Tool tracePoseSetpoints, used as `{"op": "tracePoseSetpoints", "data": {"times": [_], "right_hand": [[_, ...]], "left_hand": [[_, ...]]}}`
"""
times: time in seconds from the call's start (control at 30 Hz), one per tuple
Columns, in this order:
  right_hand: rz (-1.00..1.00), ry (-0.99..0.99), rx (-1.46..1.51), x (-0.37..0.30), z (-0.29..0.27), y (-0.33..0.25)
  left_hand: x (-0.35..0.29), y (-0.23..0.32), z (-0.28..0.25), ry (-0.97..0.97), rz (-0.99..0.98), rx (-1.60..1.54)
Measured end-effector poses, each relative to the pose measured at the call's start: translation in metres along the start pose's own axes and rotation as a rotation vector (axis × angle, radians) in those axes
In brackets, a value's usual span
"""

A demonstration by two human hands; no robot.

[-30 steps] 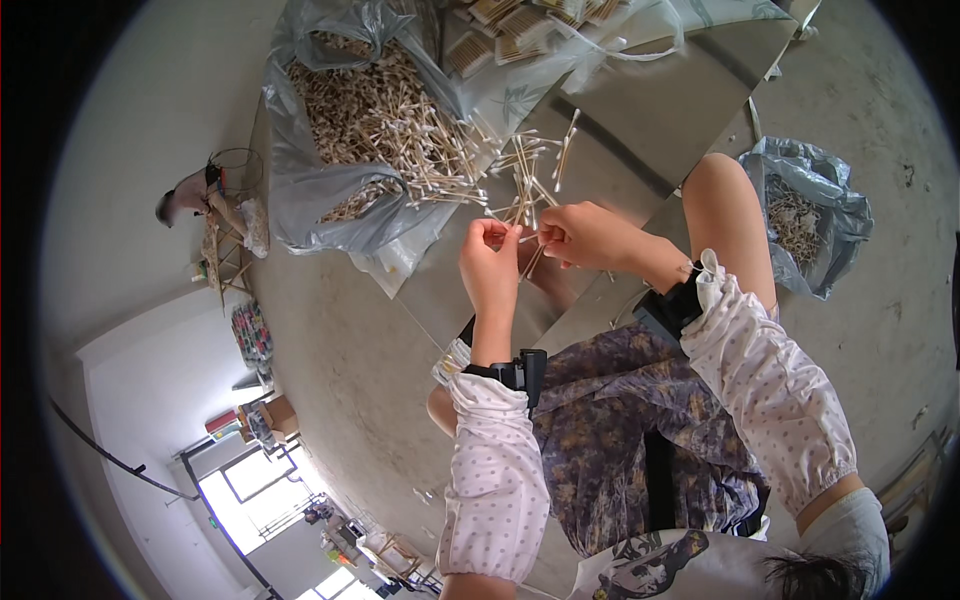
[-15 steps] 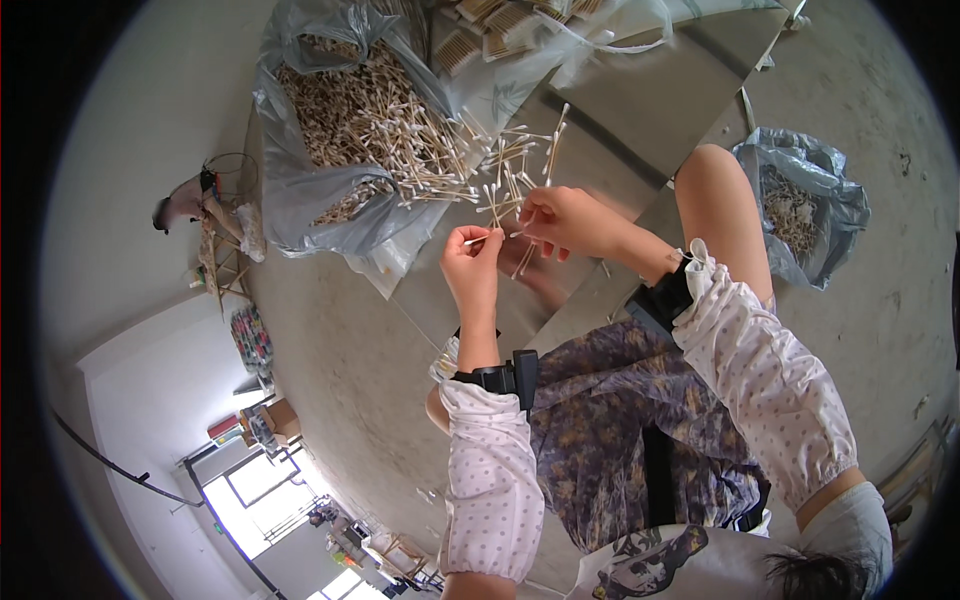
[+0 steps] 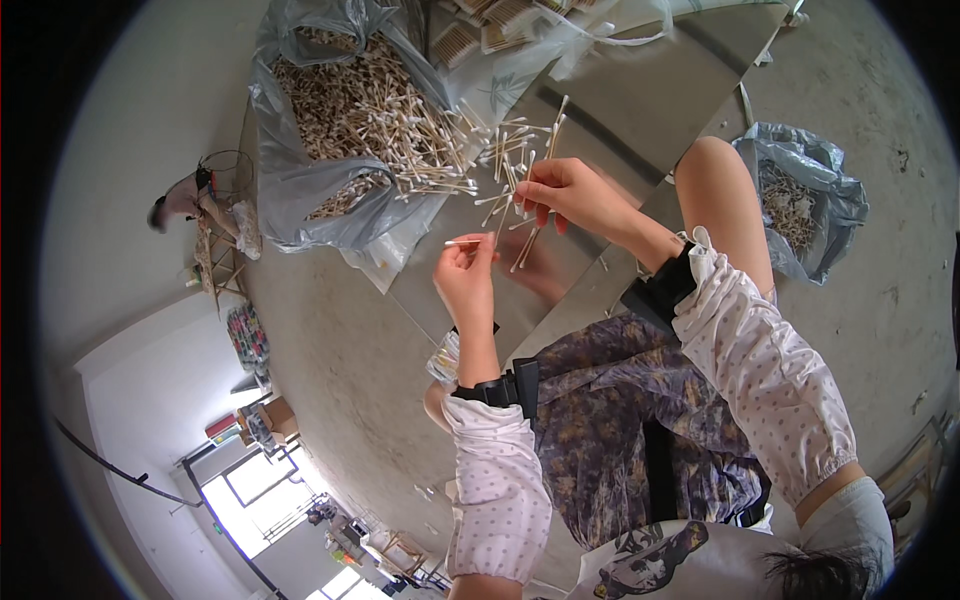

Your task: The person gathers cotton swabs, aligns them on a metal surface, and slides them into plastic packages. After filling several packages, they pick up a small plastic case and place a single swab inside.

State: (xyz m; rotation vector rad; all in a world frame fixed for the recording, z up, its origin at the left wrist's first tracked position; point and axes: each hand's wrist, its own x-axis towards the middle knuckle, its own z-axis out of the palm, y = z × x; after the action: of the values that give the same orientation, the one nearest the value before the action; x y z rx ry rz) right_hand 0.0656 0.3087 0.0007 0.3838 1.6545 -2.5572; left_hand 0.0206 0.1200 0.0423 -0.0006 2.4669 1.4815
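Between the thumb and fingers of my left hand (image 3: 466,275) a cotton swab (image 3: 462,242) lies nearly level, its white tip pointing left. My right hand (image 3: 565,195) reaches over a loose scatter of cotton swabs (image 3: 515,150) on the shiny metal tabletop (image 3: 625,105). Its thumb and fingertips are pinched together among those swabs; what is between them is too small to make out. Left of the scatter, a big grey plastic bag (image 3: 310,195) lies open, with a heap of wooden-stick cotton swabs (image 3: 370,110) spilling from its mouth toward my hands.
Bundled swabs (image 3: 457,45) in clear packs lie at the far edge beside clear plastic sheeting (image 3: 530,85). A second grey bag (image 3: 830,190) with swabs stands on the floor at right, past my knee (image 3: 715,180). At the far left another person (image 3: 185,200) is beside a wooden stand.
My right hand has moved slightly up and away from my left hand, to the loose swabs. My left hand has shifted a little left and down, still gripping a swab.
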Motion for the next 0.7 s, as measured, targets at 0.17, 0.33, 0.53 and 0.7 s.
{"op": "tracePoseSetpoints", "data": {"times": [0.17, 0.33, 0.53, 0.7], "right_hand": [[-0.051, -0.001, -0.026, 0.001, 0.002, 0.000], [-0.071, -0.155, -0.030, -0.005, 0.014, 0.007], [-0.102, -0.059, -0.145, -0.009, 0.007, -0.006], [-0.173, 0.362, -0.129, -0.082, -0.026, -0.090]], "left_hand": [[-0.003, -0.002, -0.002, 0.157, 0.155, 0.107], [-0.013, 0.007, 0.008, 0.083, 0.355, 0.374], [-0.012, 0.008, 0.016, -0.010, 0.571, 0.591], [0.001, 0.006, 0.007, -0.063, 0.505, 0.509]]}}
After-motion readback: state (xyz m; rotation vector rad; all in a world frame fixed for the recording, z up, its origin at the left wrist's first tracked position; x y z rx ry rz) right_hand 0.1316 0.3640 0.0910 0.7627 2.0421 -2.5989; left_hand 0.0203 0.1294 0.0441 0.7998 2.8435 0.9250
